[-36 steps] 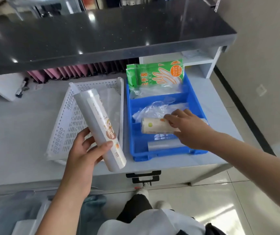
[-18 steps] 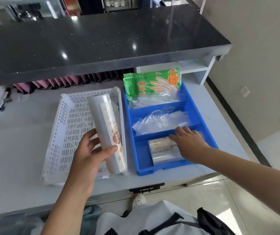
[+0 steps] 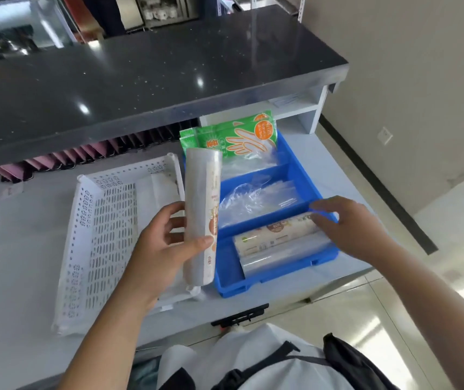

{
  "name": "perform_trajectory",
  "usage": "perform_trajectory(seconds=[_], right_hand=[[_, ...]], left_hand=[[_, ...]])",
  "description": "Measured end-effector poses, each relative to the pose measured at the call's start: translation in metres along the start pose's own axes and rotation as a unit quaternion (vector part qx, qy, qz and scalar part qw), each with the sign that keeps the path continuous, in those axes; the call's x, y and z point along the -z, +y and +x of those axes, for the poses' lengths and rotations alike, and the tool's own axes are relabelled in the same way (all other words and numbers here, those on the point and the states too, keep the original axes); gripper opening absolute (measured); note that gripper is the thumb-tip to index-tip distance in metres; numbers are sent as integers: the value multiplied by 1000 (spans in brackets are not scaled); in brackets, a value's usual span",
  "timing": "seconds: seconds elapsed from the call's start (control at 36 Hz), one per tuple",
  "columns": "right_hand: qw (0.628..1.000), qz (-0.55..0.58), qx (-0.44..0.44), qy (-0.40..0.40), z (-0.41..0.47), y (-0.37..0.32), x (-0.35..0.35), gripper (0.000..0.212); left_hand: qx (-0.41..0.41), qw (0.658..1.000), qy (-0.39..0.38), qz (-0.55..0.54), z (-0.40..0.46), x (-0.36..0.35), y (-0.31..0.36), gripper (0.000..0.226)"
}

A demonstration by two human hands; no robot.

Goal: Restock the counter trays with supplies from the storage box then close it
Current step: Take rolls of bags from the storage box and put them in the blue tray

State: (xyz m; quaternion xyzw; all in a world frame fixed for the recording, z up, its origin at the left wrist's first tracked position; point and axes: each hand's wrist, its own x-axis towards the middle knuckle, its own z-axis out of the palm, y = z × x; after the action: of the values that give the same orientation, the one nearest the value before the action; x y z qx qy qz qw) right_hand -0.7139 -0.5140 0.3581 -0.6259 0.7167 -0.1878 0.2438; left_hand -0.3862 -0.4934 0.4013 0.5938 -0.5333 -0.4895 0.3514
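Observation:
My left hand grips a long white plastic-wrap roll, held upright between the white perforated tray and the blue divided tray. My right hand hovers with fingers spread over the right end of a labelled roll lying in the blue tray's near compartment, beside a clear roll. Whether the fingertips touch the roll is unclear. The middle compartment holds clear plastic bags. Green glove packets stand in the far compartment.
Both trays sit on a pale grey desk under a dark raised counter. Pink folders line the gap beneath it. A white shelf unit stands at the back right. A black handle projects below the desk edge.
My right hand set the labelled roll down in the near compartment and opened over its right end. My left hand carried the long roll right, toward the blue tray's edge.

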Motion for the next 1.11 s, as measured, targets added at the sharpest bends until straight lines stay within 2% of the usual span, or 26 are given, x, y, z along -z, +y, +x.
perform_trajectory(seconds=[0.11,0.19,0.28,0.39,0.5,0.64,0.81,0.97,1.11], right_hand=[[988,104,-50,106,-33,12,9,24],[979,112,-72,154,-62,15,6,21],[977,114,-102,145,-83,19,-1,18],[979,108,-117,124,-102,29,-7,23],[982,119,-104,102,-114,35,-14,25],[984,120,-108,77,-126,43,-17,28],[986,122,-103,54,-131,52,-11,31],[992,104,-64,14,-131,55,-8,33],[998,64,-7,-22,-121,55,-8,38]], left_hand=[[-42,990,-55,124,23,-34,11,61],[-63,964,-114,234,40,-66,15,62],[-85,922,-154,346,49,-98,14,63],[-128,861,-167,463,55,-129,6,65],[-135,828,-165,518,63,-143,1,66],[-88,825,-174,530,71,-145,-1,71],[-83,824,-175,533,67,-147,-5,72],[-93,843,-148,509,60,-152,-7,70],[-87,869,-114,473,51,-153,-8,80]])
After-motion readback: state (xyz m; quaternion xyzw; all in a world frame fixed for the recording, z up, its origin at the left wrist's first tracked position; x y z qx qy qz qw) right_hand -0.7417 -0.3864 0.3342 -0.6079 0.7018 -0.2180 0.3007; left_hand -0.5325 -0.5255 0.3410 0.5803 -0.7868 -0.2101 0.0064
